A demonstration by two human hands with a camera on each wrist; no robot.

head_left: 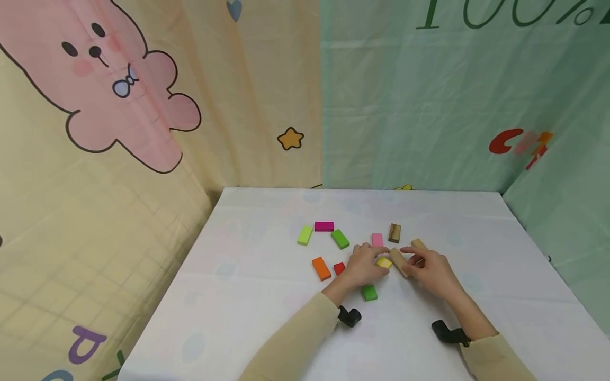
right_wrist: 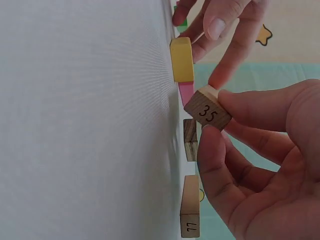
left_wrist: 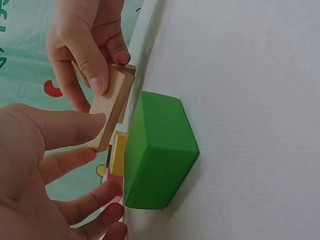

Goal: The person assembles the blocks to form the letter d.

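My right hand [head_left: 431, 270] pinches a plain wooden block [head_left: 399, 263] between thumb and fingers, tilted and lifted above the table. The block's end carries the number 35, seen in the right wrist view. My left hand [head_left: 364, 266] has its fingers spread, the index fingertip right at the block's far end and the thumb apart from it. Beneath the left hand, a yellow block [right_wrist: 182, 60] stands on the table between thumb and fingers. Closest to the left wrist camera is a green block [left_wrist: 160, 150]. A pink block [head_left: 377, 239] lies just beyond the left fingers.
On the white table [head_left: 229, 317], a dark-grained wooden block [head_left: 394, 233] and another wooden block [right_wrist: 190, 205] lie behind the right hand. Leftward are lime [head_left: 305, 235], magenta [head_left: 324, 226], green [head_left: 340, 239], orange [head_left: 321, 269] and red [head_left: 339, 269] blocks. Printed curtains hang behind.
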